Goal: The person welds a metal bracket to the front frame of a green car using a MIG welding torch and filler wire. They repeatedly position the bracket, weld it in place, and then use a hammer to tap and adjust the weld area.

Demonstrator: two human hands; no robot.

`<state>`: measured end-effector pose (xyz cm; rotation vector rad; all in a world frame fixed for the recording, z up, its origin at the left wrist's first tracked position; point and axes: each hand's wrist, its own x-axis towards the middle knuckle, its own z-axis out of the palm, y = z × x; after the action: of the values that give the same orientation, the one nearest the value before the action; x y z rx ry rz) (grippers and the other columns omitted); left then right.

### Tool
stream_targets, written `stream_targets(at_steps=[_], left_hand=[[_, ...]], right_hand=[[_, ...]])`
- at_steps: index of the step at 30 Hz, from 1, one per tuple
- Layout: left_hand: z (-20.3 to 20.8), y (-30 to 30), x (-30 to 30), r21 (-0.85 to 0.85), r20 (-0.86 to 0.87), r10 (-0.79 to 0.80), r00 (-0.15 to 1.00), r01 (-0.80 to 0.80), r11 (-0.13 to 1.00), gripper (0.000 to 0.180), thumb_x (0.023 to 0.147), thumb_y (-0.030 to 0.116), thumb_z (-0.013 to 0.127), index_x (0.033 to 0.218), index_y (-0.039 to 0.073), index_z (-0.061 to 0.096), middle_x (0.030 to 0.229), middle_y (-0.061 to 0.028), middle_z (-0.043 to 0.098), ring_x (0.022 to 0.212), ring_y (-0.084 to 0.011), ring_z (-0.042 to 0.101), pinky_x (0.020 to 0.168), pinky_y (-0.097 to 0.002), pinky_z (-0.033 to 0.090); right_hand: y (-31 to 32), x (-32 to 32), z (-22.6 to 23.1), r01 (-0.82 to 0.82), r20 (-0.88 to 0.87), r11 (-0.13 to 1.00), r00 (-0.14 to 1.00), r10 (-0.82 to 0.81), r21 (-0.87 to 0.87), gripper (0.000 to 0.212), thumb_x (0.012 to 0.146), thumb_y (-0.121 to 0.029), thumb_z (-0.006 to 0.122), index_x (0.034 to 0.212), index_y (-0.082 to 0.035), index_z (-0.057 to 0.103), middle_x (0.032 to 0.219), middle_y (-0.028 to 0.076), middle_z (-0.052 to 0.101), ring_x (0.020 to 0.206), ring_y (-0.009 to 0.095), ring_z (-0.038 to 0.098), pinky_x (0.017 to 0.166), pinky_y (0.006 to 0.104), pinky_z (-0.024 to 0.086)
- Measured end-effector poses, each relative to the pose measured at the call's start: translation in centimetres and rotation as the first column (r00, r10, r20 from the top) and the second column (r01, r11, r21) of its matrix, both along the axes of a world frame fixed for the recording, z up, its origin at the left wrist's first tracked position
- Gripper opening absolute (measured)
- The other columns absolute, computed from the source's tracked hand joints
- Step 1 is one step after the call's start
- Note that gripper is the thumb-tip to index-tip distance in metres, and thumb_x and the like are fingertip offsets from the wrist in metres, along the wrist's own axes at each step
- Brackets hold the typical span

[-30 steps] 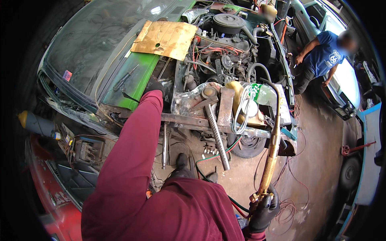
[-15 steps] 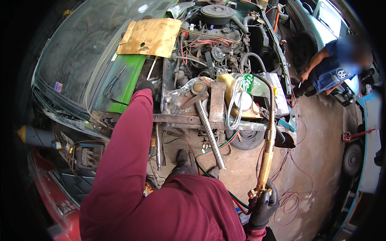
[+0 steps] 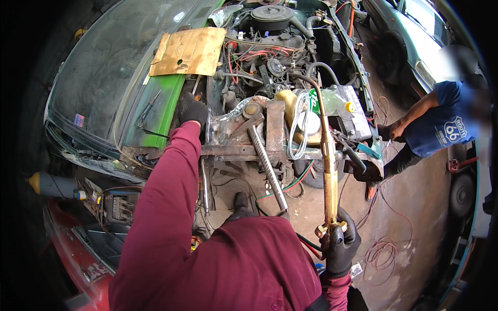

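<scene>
A brass gas torch (image 3: 330, 181) stands nearly upright in my right hand (image 3: 342, 243), whose black-gloved fingers are closed round its lower end by the valve knobs. The torch's curved neck bends left over the engine bay (image 3: 275, 62). Red and green hoses (image 3: 307, 242) show below the hand. My left hand (image 3: 193, 110), also gloved in black, is in the bay beside the green panel (image 3: 168, 96). Its fingers look closed; a thin rod (image 3: 196, 83) with an orange part shows just past them, but what they grip is hidden.
Brown cardboard (image 3: 192, 51) lies on the green car. A spring-like metal bar (image 3: 267, 168) leans against the front crossmember. Coiled wire (image 3: 300, 124), a bottle and a battery (image 3: 354, 116) sit at the right. A co-worker (image 3: 441, 122) in blue stands beyond them. Hoses (image 3: 386, 254) coil on the floor.
The torch has swung left and more upright, its neck now over the engine bay. My left hand shows more fully beside the rod. The co-worker has moved nearer the car's front.
</scene>
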<state>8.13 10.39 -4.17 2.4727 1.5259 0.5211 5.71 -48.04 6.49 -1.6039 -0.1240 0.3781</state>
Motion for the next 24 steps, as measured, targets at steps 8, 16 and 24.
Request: stream_targets(at_steps=[8, 16, 24], left_hand=[[12.5, -10.8, -7.1, -0.331, 0.927, 0.108, 0.36, 0.645, 0.689, 0.023, 0.107, 0.017, 0.049, 0.124, 0.004, 0.058, 0.093, -0.0061, 0.058, 0.08, -0.016, 0.061, 0.078, -0.0381, 0.058], [14.5, -21.7, -11.9, -0.297, 0.955, 0.162, 0.249, 0.775, 0.557, 0.037, 0.115, 0.037, 0.059, 0.13, 0.004, 0.063, 0.079, 0.0031, 0.051, 0.065, -0.0095, 0.052, 0.074, -0.0361, 0.06], [13.8, -23.2, -15.7, -0.464, 0.883, 0.338, 0.324, 0.707, 0.534, 0.031, 0.115, 0.034, 0.061, 0.119, 0.005, 0.072, 0.082, -0.0019, 0.067, 0.06, -0.0091, 0.053, 0.07, -0.0331, 0.059]], right_hand=[[-0.3, 0.8, 0.7, -0.156, -0.08, 0.987, 0.984, 0.159, 0.046, 0.049, 0.106, -0.025, 0.073, 0.141, 0.008, 0.064, 0.108, 0.008, 0.073, 0.092, 0.015, 0.072, 0.082, 0.029, 0.06], [-0.5, 0.7, 0.4, -0.366, -0.083, 0.93, 0.927, 0.366, 0.01, 0.037, 0.105, -0.018, 0.073, 0.134, 0.005, 0.068, 0.11, 0.012, 0.081, 0.096, 0.014, 0.075, 0.087, 0.0311, 0.061], [-0.7, 0.3, 0.2, -0.585, 0.029, 0.804, 0.807, 0.59, -0.106, 0.042, 0.099, -0.019, 0.083, 0.134, 0.001, 0.072, 0.105, 0.009, 0.082, 0.093, 0.014, 0.077, 0.087, 0.0316, 0.06]])
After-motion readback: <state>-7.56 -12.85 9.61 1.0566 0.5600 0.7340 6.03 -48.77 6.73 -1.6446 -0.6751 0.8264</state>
